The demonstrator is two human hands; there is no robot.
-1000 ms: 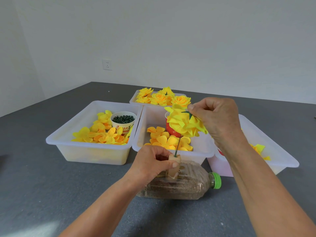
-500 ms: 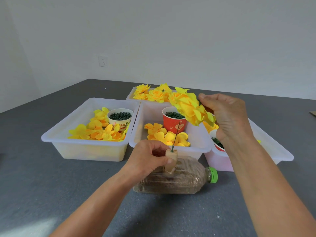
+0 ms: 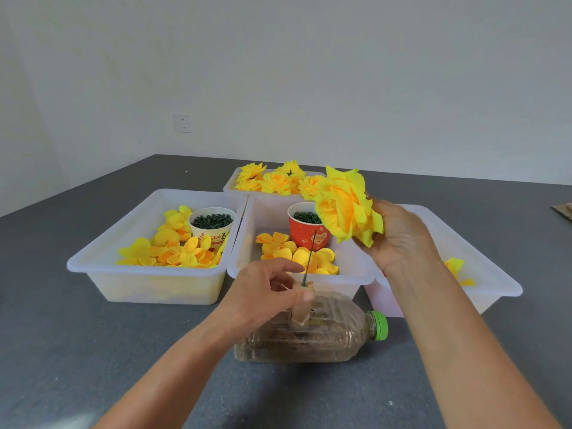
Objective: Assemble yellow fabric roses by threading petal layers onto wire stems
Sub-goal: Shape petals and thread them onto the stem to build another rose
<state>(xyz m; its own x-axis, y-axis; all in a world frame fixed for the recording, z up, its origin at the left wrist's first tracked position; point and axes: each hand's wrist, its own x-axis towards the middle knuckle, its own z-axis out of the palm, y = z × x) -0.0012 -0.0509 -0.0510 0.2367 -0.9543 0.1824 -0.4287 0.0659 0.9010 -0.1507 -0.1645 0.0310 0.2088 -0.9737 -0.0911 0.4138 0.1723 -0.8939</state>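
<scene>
My right hand (image 3: 402,239) grips a finished yellow fabric rose (image 3: 345,205) from behind, lifted up and clear of the wire, its face turned left. A thin green wire stem (image 3: 309,258) stands bare and upright in a small tan block (image 3: 305,300) on top of a lying plastic bottle (image 3: 309,335). My left hand (image 3: 266,292) pinches that block with thumb and fingers. Loose yellow petal layers (image 3: 297,255) lie in the middle tub (image 3: 241,243), more petal layers (image 3: 173,249) in the left tub (image 3: 102,252).
A red cup (image 3: 305,236) and a white cup (image 3: 212,227) hold small dark green pieces. A far tub (image 3: 229,184) carries several finished roses (image 3: 275,181). A right tub (image 3: 483,252) sits behind my right arm. The grey table shows bare surface in front.
My right hand lifted the rose up off the wire and swung it right, turning its face toward me. The wire now stands bare. My left hand stayed on the block.
</scene>
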